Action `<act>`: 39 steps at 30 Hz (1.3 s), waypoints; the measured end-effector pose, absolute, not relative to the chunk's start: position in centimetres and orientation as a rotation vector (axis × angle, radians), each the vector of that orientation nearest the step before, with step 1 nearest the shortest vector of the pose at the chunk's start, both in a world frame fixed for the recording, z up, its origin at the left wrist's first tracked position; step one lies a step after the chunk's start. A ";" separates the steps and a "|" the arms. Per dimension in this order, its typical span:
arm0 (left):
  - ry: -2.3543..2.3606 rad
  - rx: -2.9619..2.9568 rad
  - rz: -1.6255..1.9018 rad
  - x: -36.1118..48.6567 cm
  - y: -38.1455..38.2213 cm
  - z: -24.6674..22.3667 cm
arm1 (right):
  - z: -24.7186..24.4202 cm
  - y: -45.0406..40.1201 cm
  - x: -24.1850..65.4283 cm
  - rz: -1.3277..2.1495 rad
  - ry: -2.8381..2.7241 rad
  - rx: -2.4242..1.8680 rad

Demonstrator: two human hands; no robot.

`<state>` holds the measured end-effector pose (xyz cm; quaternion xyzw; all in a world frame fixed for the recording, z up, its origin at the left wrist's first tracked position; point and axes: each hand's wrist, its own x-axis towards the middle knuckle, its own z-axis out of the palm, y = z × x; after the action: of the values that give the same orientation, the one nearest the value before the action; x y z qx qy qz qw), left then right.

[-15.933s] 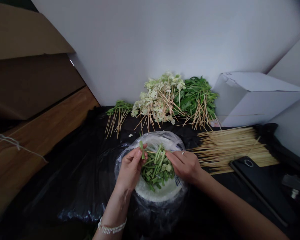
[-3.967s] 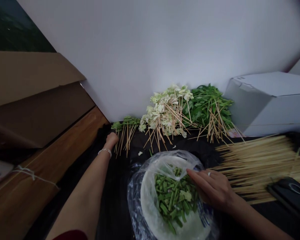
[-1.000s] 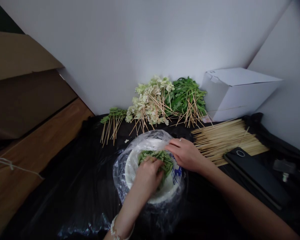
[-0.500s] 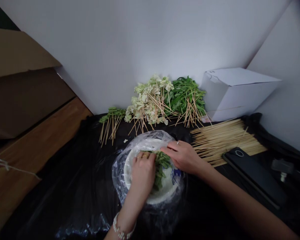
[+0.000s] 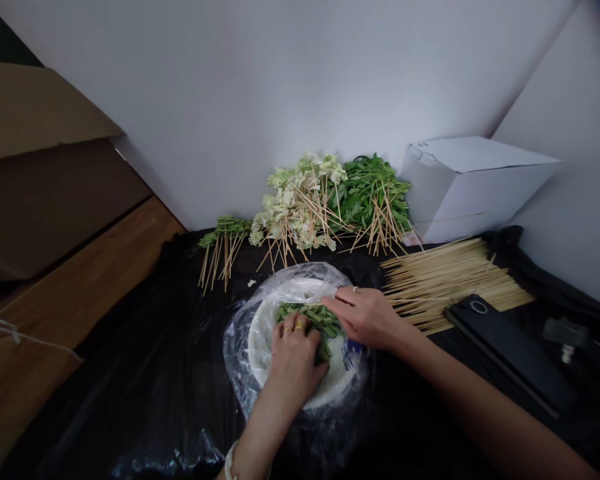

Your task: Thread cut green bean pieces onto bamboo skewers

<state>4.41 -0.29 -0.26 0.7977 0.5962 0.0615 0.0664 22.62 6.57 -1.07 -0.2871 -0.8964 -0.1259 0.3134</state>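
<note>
A white bowl [image 5: 260, 327] lined with a clear plastic bag [image 5: 235, 347] stands before me, holding short cut pieces of green vegetable, apparently green beans [image 5: 330, 323]. My left hand [image 5: 295, 353] reaches into it, fingers curled down on the pieces and thumb bent in; its fingertips are hidden. Over the bowl's right rim, my right hand [image 5: 365, 313] pinches a thin bamboo skewer [image 5: 303, 305], which points left across the bowl. Behind the bowl lie skewered green beans [image 5: 225, 227], skewered pale cabbage leaves [image 5: 290, 200] and skewered leafy greens [image 5: 370, 190].
To the right are a spread of loose bamboo skewers [image 5: 440, 280], a black phone [image 5: 505, 353] and a small clear object [image 5: 565, 333]. A white box [image 5: 480, 180] stands by the wall. Black plastic sheeting [image 5: 145, 373] covers the surface; a cardboard box [image 5: 55, 200] is at left.
My left hand has moved nearer to me and slightly right within the bowl, uncovering more bean pieces at the far side. My right hand with the skewer stays nearly in place.
</note>
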 end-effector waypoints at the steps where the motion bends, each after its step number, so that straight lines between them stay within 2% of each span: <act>1: 1.786 2.419 0.179 4.5 -0.4 -0.4 | -1.1 6.6 22.6 -0.336 -2.362 -0.752; 6: 1.741 2.392 0.302 4.7 -0.6 -0.7 | -1.2 6.6 22.6 -0.359 -2.335 -0.730; 12: 1.615 2.165 0.712 3.0 0.2 -0.4 | -0.9 6.6 22.7 -0.359 -2.247 -0.695; 16: 1.564 1.715 0.975 1.6 0.7 0.0 | -0.6 6.4 22.8 -0.365 -2.163 -0.683; 23: 1.256 0.975 1.232 1.3 0.7 0.8 | -0.5 6.1 22.7 -0.439 -2.138 -0.585; 30: 0.920 0.496 1.224 1.4 0.8 1.4 | -0.5 5.8 22.6 -0.476 -2.182 -0.559; 39: 0.890 0.462 1.212 1.7 0.9 1.2 | -0.8 5.6 22.4 -0.517 -2.200 -0.589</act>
<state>1.68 0.92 1.19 0.2081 0.4007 0.5455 0.7061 22.41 5.61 -0.82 -0.2320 -0.8664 -0.2038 0.3924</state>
